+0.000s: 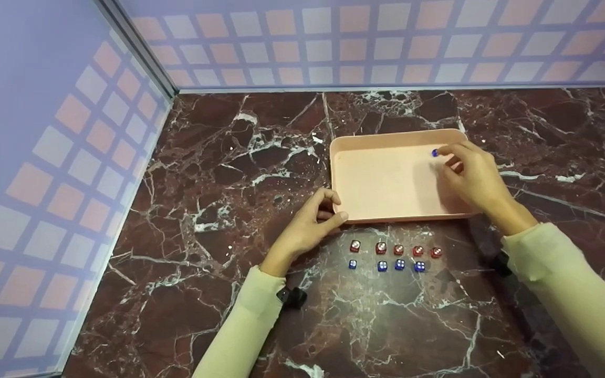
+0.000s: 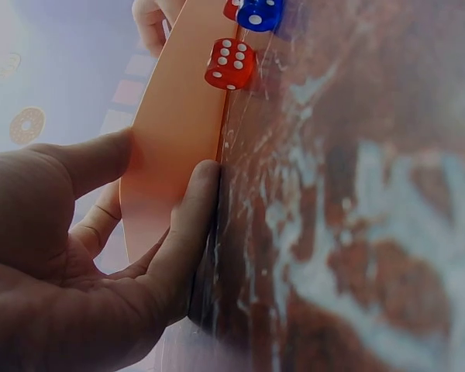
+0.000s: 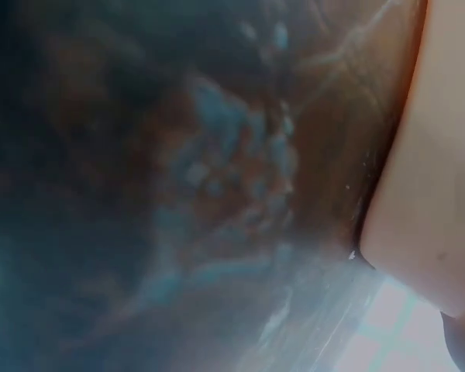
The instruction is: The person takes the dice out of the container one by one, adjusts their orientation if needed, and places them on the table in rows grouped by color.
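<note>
A shallow peach-coloured tray (image 1: 381,184) lies on the marble-patterned table. My left hand (image 1: 313,218) grips its near left corner; in the left wrist view the thumb and fingers lie on either side of the tray wall (image 2: 178,101). Over the right end of the tray reaches my right hand (image 1: 473,170), index finger and thumb bent. A blue die (image 1: 435,153) shows right at the index fingertip; I cannot tell whether it is pinched. In front of the tray, a row of red dice (image 1: 398,250) runs above a row of blue dice (image 1: 399,264).
Light panels with a checked pattern border the table (image 1: 218,294) at the back (image 1: 355,47) and on the left (image 1: 50,173). The right wrist view mostly shows blurred table surface, with a pale rounded form (image 3: 426,170) at its right edge.
</note>
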Demonstrator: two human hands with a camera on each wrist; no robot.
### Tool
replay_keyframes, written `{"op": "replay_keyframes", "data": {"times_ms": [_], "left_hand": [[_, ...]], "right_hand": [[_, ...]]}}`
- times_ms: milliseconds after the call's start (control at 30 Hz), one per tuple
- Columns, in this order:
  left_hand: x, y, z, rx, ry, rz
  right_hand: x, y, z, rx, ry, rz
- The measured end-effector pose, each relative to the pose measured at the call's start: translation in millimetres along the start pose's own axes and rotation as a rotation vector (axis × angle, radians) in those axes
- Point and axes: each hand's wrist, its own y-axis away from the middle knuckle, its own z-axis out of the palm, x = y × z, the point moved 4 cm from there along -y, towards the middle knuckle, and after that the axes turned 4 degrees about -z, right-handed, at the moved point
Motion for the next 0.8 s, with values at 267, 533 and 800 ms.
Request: {"op": "replay_keyframes", "data": {"times_ms": [267,533,800], "left_hand": [[3.4,1.1,-4.1,0.022,-0.028,-0.022],[3.2,-1.2,0.4,0.009,-0.019,-0.017],[0.1,-1.1,1.7,0.009,-0.031,-0.004]], "right_hand": [[1.3,-12.8,12.0,-0.060,0.086,-0.045],[4.5,-15.5,13.6,-0.120,0.127,-0.057],[6.1,-10.5,11.6,-0.096,0.101,-0.020]]}}
